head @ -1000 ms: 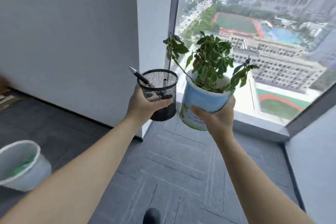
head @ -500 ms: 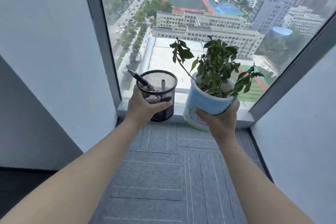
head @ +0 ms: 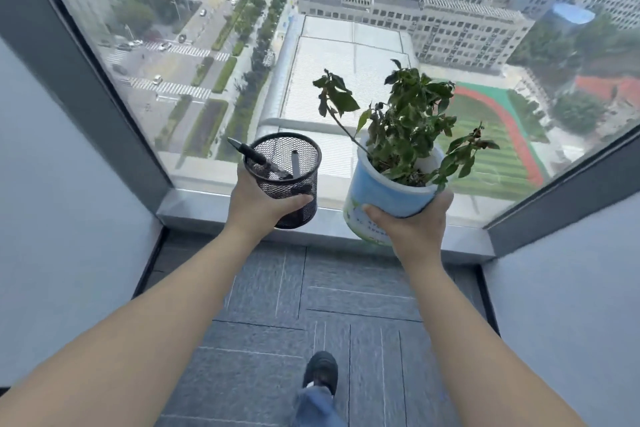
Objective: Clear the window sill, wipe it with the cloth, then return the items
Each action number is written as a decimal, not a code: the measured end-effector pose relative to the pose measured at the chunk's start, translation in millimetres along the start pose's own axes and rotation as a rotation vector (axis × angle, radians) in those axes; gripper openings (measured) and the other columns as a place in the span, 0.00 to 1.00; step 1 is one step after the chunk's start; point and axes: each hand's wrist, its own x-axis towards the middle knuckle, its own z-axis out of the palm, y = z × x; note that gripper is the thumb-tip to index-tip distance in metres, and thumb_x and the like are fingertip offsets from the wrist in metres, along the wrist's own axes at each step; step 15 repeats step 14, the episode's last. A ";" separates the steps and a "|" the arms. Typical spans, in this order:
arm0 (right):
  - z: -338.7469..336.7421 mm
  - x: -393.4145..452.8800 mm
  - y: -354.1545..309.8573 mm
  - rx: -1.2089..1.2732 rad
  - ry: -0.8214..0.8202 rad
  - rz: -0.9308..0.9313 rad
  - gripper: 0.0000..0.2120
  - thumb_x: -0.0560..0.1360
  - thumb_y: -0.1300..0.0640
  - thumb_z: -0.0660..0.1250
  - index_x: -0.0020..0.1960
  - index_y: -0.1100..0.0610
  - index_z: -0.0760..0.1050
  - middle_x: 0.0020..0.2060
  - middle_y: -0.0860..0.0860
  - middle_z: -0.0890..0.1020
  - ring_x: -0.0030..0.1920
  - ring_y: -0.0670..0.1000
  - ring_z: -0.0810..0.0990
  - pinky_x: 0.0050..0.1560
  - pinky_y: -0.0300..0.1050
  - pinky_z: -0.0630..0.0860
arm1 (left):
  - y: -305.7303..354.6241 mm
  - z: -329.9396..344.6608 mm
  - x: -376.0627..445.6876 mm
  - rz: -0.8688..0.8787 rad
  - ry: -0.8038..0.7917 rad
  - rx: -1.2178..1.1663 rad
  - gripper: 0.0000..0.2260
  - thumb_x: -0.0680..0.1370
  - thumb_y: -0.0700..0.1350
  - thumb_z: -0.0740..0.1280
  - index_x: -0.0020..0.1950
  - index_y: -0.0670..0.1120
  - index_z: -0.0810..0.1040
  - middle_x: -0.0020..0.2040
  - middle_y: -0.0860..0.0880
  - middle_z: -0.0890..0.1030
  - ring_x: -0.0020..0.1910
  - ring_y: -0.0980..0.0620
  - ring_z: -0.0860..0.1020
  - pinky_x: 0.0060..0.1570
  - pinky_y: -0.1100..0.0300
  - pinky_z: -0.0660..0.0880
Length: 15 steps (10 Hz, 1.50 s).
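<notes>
Sill (head: 221,210) of the window is running as a pale grey ledge along the foot of the glass, with light walls closing it in on either side, and both items are being held in the air above its near edge rather than standing on it. Going from the left, the left hand (head: 258,204) is wrapping around the lower half of a black mesh pen cup (head: 289,180), its grip clenched on the cup with the thumb lying across the front of the mesh. A black pen (head: 251,154) is leaning out over the cup's left rim, and a second, paler pen (head: 295,163) is standing nearly upright inside. Just beside it to the right, clear of it by a small gap, the right hand (head: 412,229) is grasping a potted plant (head: 405,121) by its blue and white pot (head: 377,196), fingers curled under the near side and the grip closed tight on it. The pot is tilting slightly away from the person, and its leafy stems are spreading up in front of the glass, one long stem reaching left toward the pen cup. Below the forearms, grey carpet tiles (head: 277,288) are covering the floor, and a dark shoe (head: 320,369) with a denim cuff is showing at the bottom centre
</notes>
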 end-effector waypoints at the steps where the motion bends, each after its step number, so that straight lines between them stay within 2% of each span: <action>1: 12.2 49.3 42.6 -0.012 -0.005 0.026 0.38 0.58 0.63 0.80 0.56 0.54 0.57 0.52 0.46 0.70 0.50 0.46 0.71 0.39 0.19 0.70 | -28.5 35.6 47.0 -0.043 0.023 0.010 0.38 0.58 0.39 0.78 0.62 0.45 0.63 0.55 0.51 0.72 0.55 0.51 0.72 0.56 0.59 0.67; 2: 34.6 84.9 93.1 0.007 -0.036 0.062 0.39 0.58 0.64 0.79 0.57 0.52 0.57 0.51 0.44 0.70 0.49 0.39 0.72 0.41 0.20 0.71 | -70.0 65.0 90.2 -0.065 0.025 0.026 0.39 0.59 0.39 0.78 0.64 0.44 0.61 0.55 0.51 0.71 0.56 0.51 0.71 0.57 0.59 0.66; 3: 62.6 109.9 162.6 0.047 -0.056 0.087 0.40 0.57 0.65 0.80 0.57 0.52 0.57 0.49 0.38 0.69 0.47 0.26 0.72 0.44 0.22 0.73 | -126.8 93.5 130.6 -0.085 -0.002 0.056 0.39 0.59 0.40 0.78 0.65 0.45 0.61 0.56 0.51 0.72 0.56 0.52 0.71 0.58 0.60 0.66; 4: 94.9 122.9 242.8 0.052 -0.036 0.102 0.41 0.57 0.64 0.80 0.58 0.51 0.57 0.49 0.35 0.68 0.45 0.21 0.70 0.43 0.19 0.71 | -203.3 118.8 167.0 -0.087 -0.025 0.060 0.42 0.55 0.45 0.79 0.64 0.45 0.63 0.59 0.49 0.75 0.59 0.50 0.73 0.61 0.56 0.69; 6: 162.0 149.8 411.2 0.033 -0.016 0.097 0.39 0.59 0.63 0.79 0.60 0.52 0.57 0.48 0.35 0.67 0.44 0.21 0.69 0.41 0.17 0.69 | -366.2 167.7 231.2 -0.063 -0.023 0.092 0.43 0.51 0.52 0.77 0.62 0.45 0.65 0.58 0.47 0.77 0.58 0.49 0.75 0.61 0.52 0.71; 7: 189.3 163.9 475.3 0.029 -0.003 0.078 0.38 0.59 0.63 0.79 0.57 0.49 0.56 0.48 0.35 0.67 0.47 0.28 0.70 0.42 0.18 0.69 | -428.8 188.3 256.6 -0.042 -0.035 0.104 0.42 0.51 0.51 0.77 0.62 0.45 0.65 0.55 0.50 0.76 0.55 0.51 0.75 0.57 0.58 0.70; 8: 210.2 174.9 523.0 -0.007 0.008 0.054 0.36 0.59 0.61 0.79 0.53 0.45 0.57 0.47 0.34 0.66 0.48 0.31 0.70 0.42 0.18 0.69 | -474.1 205.6 276.2 -0.028 -0.018 0.123 0.42 0.53 0.49 0.76 0.63 0.44 0.64 0.55 0.51 0.74 0.56 0.52 0.74 0.57 0.60 0.68; 9: 223.6 182.7 558.7 -0.010 0.022 0.045 0.38 0.60 0.61 0.79 0.55 0.47 0.55 0.48 0.36 0.67 0.49 0.36 0.71 0.44 0.19 0.70 | -506.0 217.9 291.3 -0.013 -0.007 0.154 0.42 0.55 0.47 0.78 0.64 0.44 0.63 0.55 0.52 0.73 0.55 0.54 0.72 0.55 0.65 0.66; 10: 227.8 184.2 575.2 -0.015 0.012 0.067 0.39 0.60 0.59 0.79 0.60 0.51 0.57 0.55 0.44 0.70 0.56 0.44 0.72 0.50 0.24 0.73 | -520.3 223.9 296.8 -0.024 0.000 0.183 0.39 0.59 0.44 0.78 0.64 0.44 0.62 0.55 0.52 0.72 0.55 0.55 0.71 0.53 0.70 0.64; 11: 228.8 184.2 580.5 0.005 0.004 0.095 0.40 0.60 0.59 0.79 0.61 0.52 0.56 0.58 0.48 0.70 0.58 0.46 0.71 0.52 0.24 0.72 | -525.1 226.8 298.7 -0.029 0.017 0.194 0.40 0.58 0.43 0.78 0.65 0.44 0.61 0.61 0.48 0.73 0.59 0.52 0.72 0.58 0.67 0.64; 12: 228.7 181.0 586.1 0.001 -0.007 0.133 0.40 0.60 0.59 0.79 0.59 0.49 0.54 0.58 0.48 0.70 0.58 0.45 0.71 0.48 0.19 0.69 | -529.7 228.4 298.8 -0.052 0.006 0.183 0.42 0.58 0.43 0.79 0.66 0.44 0.61 0.62 0.48 0.73 0.60 0.53 0.71 0.59 0.67 0.64; 13: 230.1 182.5 577.9 -0.016 -0.046 0.208 0.45 0.60 0.58 0.79 0.67 0.53 0.53 0.65 0.50 0.68 0.63 0.47 0.69 0.61 0.32 0.70 | -524.0 229.1 295.8 -0.099 -0.047 0.169 0.44 0.54 0.47 0.78 0.65 0.43 0.62 0.62 0.47 0.73 0.62 0.51 0.72 0.61 0.64 0.66; 14: 217.7 171.1 565.1 -0.012 -0.043 0.322 0.52 0.64 0.53 0.76 0.75 0.54 0.45 0.75 0.51 0.54 0.75 0.51 0.55 0.74 0.49 0.58 | -512.9 221.9 274.8 -0.119 -0.046 0.189 0.43 0.59 0.51 0.76 0.68 0.44 0.59 0.68 0.46 0.66 0.68 0.51 0.64 0.68 0.59 0.60; 15: 217.7 171.1 565.1 -0.012 -0.043 0.322 0.52 0.64 0.53 0.76 0.75 0.54 0.45 0.75 0.51 0.54 0.75 0.51 0.55 0.74 0.49 0.58 | -512.9 221.9 274.8 -0.119 -0.046 0.189 0.43 0.59 0.51 0.76 0.68 0.44 0.59 0.68 0.46 0.66 0.68 0.51 0.64 0.68 0.59 0.60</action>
